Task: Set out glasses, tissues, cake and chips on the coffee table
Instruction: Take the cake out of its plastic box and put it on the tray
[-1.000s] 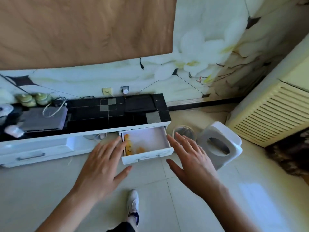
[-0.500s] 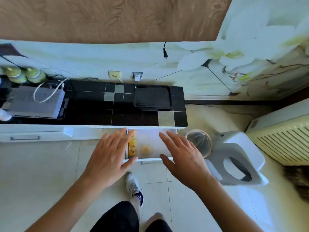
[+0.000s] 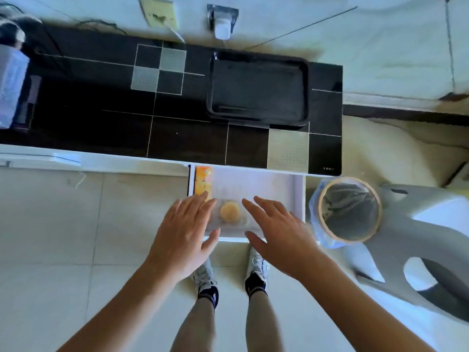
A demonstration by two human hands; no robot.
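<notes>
left hand (image 3: 182,235) | right hand (image 3: 279,235) | flat over open drawer (image 3: 298,196) | cake (image 3: 229,211) between

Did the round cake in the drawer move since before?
No. The cake sits in the drawer beside the orange packet, as before. Only the camera came closer.

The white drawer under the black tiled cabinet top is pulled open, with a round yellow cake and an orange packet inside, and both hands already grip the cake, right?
Not quite: in the head view the left hand and right hand hover open either side of the round yellow cake, gripping nothing. The rest is right.
</notes>
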